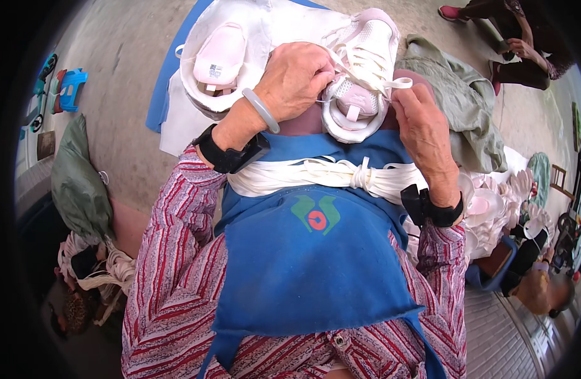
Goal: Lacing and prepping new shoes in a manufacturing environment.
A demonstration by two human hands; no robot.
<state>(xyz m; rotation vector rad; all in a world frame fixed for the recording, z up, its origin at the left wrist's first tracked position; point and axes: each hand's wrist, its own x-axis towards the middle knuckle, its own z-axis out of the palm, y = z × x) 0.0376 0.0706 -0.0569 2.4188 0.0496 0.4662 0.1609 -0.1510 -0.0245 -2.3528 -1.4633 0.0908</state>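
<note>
A white and pale pink sneaker [360,101] rests on my lap, its heel opening toward me and its toe pointing away. White shoelace [366,63] crosses its front in rows, with a loop standing out on the right side. At the shoe's left edge my left hand [297,79] is closed, its fingers pinching the lace. My right hand [422,123] pinches the lace on the opposite side, just below that loop. Left of the sneaker lies a second white shoe piece [192,82] with a pink insole [221,57] showing. Across my waist runs a bundle of white laces [303,174], knotted right of the middle.
A blue apron [316,265] covers my front. Grey-green cloth [455,101] lies to the right, above a pile of pale pink shoe parts [493,202]. Other people sit at upper right and lower right. On the left are a green sack [80,183] and a blue stool [72,88].
</note>
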